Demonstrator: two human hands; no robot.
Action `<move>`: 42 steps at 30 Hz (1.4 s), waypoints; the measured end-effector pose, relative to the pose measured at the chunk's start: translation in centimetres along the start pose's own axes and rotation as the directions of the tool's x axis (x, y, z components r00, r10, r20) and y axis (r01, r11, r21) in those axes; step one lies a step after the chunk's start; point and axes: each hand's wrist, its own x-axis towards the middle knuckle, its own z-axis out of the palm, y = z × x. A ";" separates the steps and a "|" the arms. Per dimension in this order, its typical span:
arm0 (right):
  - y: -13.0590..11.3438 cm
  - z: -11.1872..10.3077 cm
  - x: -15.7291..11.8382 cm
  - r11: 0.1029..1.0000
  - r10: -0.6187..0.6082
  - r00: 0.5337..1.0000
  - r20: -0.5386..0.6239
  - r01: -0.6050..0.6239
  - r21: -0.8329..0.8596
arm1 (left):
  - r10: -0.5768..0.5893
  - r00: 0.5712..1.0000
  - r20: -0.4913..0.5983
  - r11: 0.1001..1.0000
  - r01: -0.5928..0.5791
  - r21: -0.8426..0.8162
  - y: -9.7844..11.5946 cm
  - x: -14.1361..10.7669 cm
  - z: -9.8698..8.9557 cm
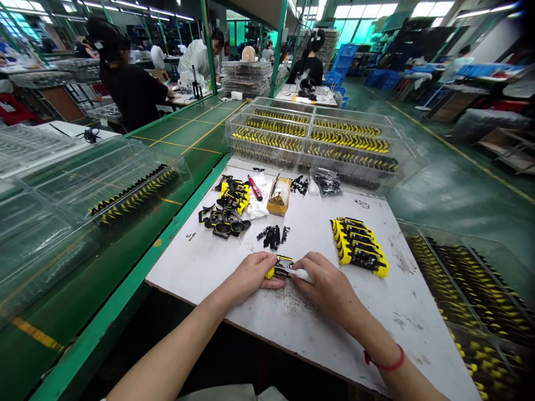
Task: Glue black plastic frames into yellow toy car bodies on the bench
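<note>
My left hand is closed around a yellow and black plastic part, held low over the near side of the white tabletop. My right hand grips a tool with a white handle. The tool's thin tip points left and meets the part; its exact kind is hidden by my fingers. Just beyond my hands lie small black plastic pieces. To the right, several yellow and black parts sit in a row. Loose black frames and more yellow and black parts are piled at the left.
A red utility knife, a small tan box and a bag of black pieces stand farther back. Clear trays of parts border the far edge, with another tray at right. A green conveyor runs along the left.
</note>
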 end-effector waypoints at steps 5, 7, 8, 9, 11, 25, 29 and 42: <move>0.0 0.2 -0.1 1.000 0.013 1.000 -0.001 -0.013 0.004 | -0.023 1.000 0.003 1.000 0.023 -0.009 0.1 0.2 -0.1; 0.0 0.2 -0.1 1.000 0.013 1.000 0.009 -0.013 0.001 | -0.019 1.000 0.008 1.000 0.019 -0.013 0.0 0.2 -0.2; 0.0 0.2 -0.1 1.000 0.011 1.000 0.021 -0.011 -0.001 | -0.014 1.000 0.016 1.000 0.014 -0.018 0.0 0.2 -0.2; 0.1 0.2 -0.1 1.000 0.008 0.999 0.032 -0.008 -0.004 | -0.009 1.000 0.026 1.000 0.009 -0.024 0.0 0.2 -0.3; 0.1 0.1 -0.2 1.000 0.000 0.999 0.053 0.001 -0.015 | 0.002 0.999 0.043 0.999 -0.001 -0.036 0.0 0.1 -0.3; 0.2 -0.2 0.3 0.997 -0.011 0.992 0.128 0.020 -0.070 | -0.020 0.995 0.095 0.999 0.023 -0.031 0.3 0.2 -0.5; -0.1 -0.3 0.4 0.994 -0.003 0.991 0.137 0.018 -0.106 | -0.032 0.996 0.089 0.999 0.035 -0.037 0.4 0.1 -0.4; 0.8 -0.4 0.0 0.950 0.163 0.983 0.088 -0.180 0.254 | -0.076 0.995 0.071 0.994 0.081 -0.077 0.4 0.0 -0.7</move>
